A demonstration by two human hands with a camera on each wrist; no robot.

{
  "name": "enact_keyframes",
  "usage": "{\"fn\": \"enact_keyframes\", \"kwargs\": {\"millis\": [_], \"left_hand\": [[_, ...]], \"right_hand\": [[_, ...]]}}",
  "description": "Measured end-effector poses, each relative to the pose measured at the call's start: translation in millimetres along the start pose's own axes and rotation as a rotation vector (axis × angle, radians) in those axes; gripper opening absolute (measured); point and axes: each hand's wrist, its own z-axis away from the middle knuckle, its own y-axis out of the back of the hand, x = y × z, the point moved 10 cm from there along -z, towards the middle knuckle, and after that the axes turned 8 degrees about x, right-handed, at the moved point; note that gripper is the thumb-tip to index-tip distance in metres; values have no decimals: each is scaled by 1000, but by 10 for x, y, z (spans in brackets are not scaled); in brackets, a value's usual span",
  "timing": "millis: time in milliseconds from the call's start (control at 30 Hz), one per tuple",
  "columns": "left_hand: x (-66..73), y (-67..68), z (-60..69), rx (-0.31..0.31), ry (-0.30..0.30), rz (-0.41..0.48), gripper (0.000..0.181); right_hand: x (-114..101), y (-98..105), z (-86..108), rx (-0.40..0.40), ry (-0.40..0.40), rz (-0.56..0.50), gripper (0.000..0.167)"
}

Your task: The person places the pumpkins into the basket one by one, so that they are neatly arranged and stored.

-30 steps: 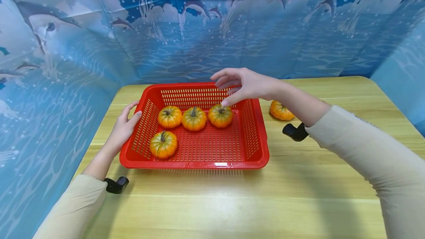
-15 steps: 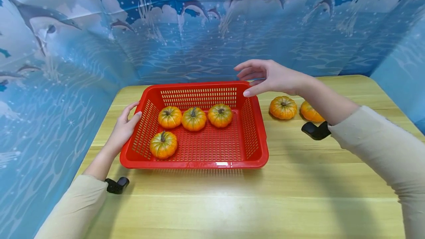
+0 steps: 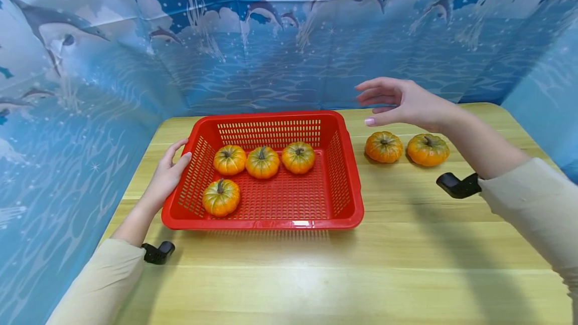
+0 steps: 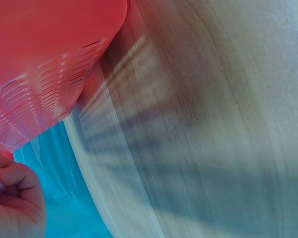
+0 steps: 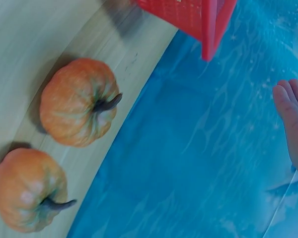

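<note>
A red plastic basket (image 3: 271,224) stands on the table with several small orange-green pumpkins in it; one of them, a pumpkin (image 3: 221,197), lies at its front left. My left hand (image 3: 168,174) grips the basket's left rim, thumb over the edge, and in the left wrist view curled fingers (image 4: 20,181) show beside the red wall. Right of the basket, my right hand (image 3: 413,102) hovers in the air with loosely bent fingers and holds nothing. Below it on the table sit two more pumpkins, a left pumpkin (image 3: 384,147) and a right pumpkin (image 3: 428,150).
The light wooden table (image 3: 271,280) reaches back to a blue curtain (image 3: 280,74) printed with dolphins, which also hangs at both sides. A black wrist camera (image 3: 458,185) sits on the right wrist, another camera (image 3: 159,253) on the left.
My right hand has moved right, from over the basket to above the two pumpkins on the table, uncovering both. My left hand and the pumpkins have stayed in place.
</note>
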Motion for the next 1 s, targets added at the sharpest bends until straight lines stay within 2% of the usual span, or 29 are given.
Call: {"fn": "enact_keyframes", "kwargs": {"millis": [533,800,1000], "left_hand": [[-11,-3,-7,-1,2,5,57],[-6,-5,-1,-7,-2,13,58],[-9,-3,-1,-6,-5,16,59]], "right_hand": [[400,388,312,113,-14,4,55],[711,590,468,170,-61,-5,58],[991,718,601,207,-135,42,58]]}}
